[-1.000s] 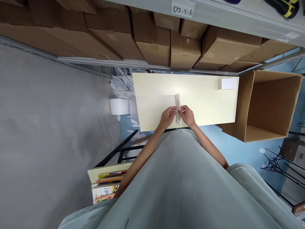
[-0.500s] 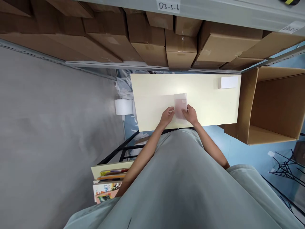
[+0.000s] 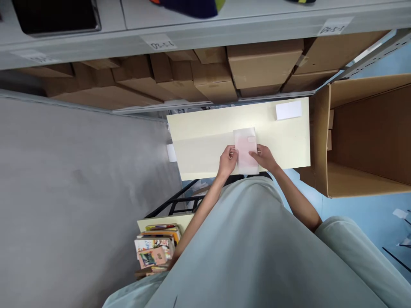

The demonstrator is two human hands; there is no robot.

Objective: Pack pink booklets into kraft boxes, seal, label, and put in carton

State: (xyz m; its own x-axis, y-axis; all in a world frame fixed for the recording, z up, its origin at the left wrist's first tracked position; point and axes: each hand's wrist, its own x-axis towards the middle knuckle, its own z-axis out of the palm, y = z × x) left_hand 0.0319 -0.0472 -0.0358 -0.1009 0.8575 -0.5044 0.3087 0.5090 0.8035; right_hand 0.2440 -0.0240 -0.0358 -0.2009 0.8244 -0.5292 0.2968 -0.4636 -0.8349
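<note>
Pink pouch has turned face-up between curled left hand and right hand.

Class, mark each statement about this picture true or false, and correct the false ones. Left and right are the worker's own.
1. The left hand is at the left edge of the pale pink packet. True.
2. The right thumb is tucked beneath the packet. False: it lies on top of it.
3. The open cardboard box stands left of the cream tabletop. False: it stands to the right.
4. Brown boxes fill part of the shelf beyond the tabletop. True.
5. The white block touches the packet. False: it lies apart, near the far right corner.
</note>
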